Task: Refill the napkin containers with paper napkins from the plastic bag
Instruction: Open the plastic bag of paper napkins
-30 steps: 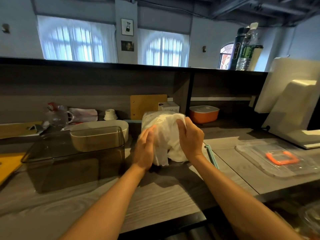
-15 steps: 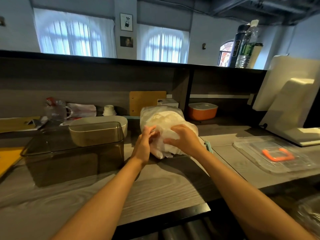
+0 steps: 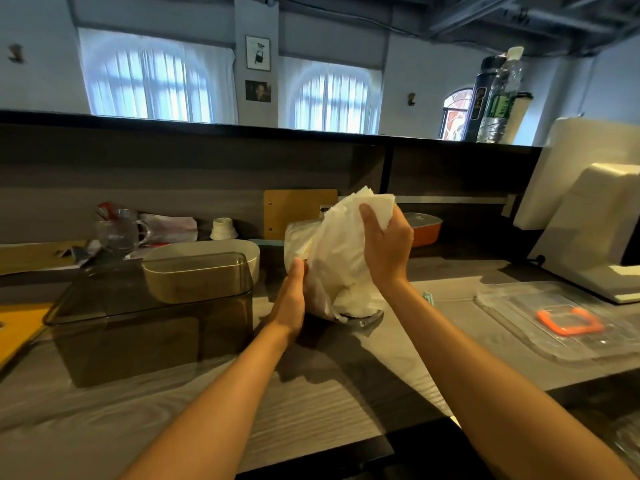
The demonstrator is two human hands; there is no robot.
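Both hands (image 3: 343,258) around plastic bag (image 3: 332,268)

The fingers of the right hand (image 3: 386,247) are out of sight behind the wad of napkins (image 3: 367,206) above the plastic bag (image 3: 334,271), and those of the left hand (image 3: 291,299) are lost against the bag's near side, so its hold cannot be made out. Left of the bag, the smoky container (image 3: 152,317) hides the lower part of the cream tub (image 3: 204,259) behind it. Right of the bag, the orange dish (image 3: 424,226) is half covered by the right hand, and the white monitor (image 3: 588,216) is cut off by the frame's edge.
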